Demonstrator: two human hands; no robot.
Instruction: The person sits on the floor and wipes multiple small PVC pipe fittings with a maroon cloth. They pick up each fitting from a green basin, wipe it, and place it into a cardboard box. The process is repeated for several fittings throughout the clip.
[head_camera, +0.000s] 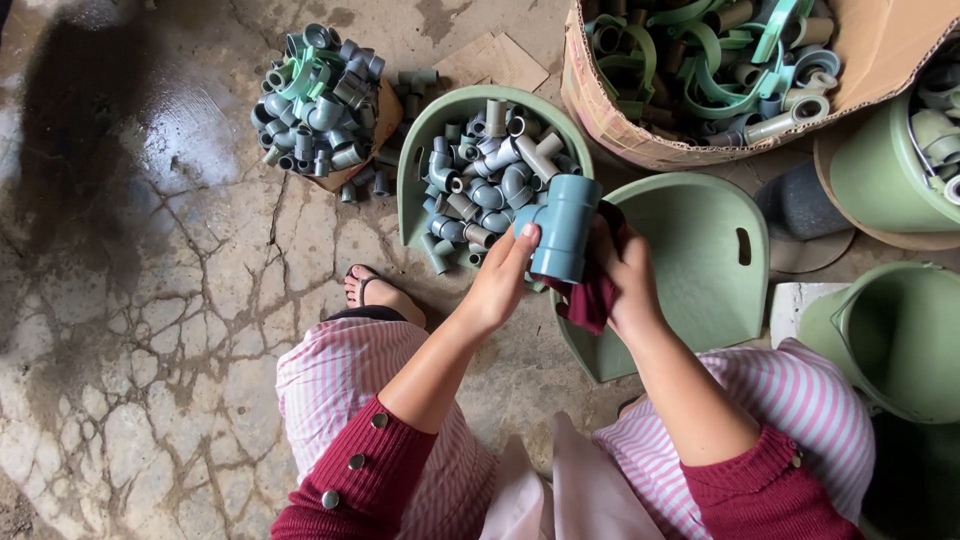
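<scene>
Your left hand (505, 275) is clamped on the blue-grey tee fitting (560, 225), thumb and fingertips pinching its lower left side, and your right hand (625, 280) is closed around a dark red cloth (592, 298) pressed against the fitting's right flank. So the tee sits up in the air between both hands, above the front edge of the pale green tray (415, 190) and the upturned green stool seat (700, 260). It looks like rigid moulded plastic, light enough for a two-finger pinch, smooth-walled and likely a bit slick, so the branch socket and the rims of the open ends are your surest places to take hold; it won't flex or dent under a firm squeeze. The cloth is the soft one here, bunched and draping below your palm. Just beyond, that tray is heaped with small grey elbows and couplings (485, 180), and a second heap of grey fittings (315, 100) sits on a scrap of cardboard further left on the cracked concrete floor (150, 300). Top right, a cardboard box (610, 110) holds green clamps and more pipe pieces, with green buckets (890, 330) at the right edge. Your sandalled foot (368, 290) pokes out beside the tray.
</scene>
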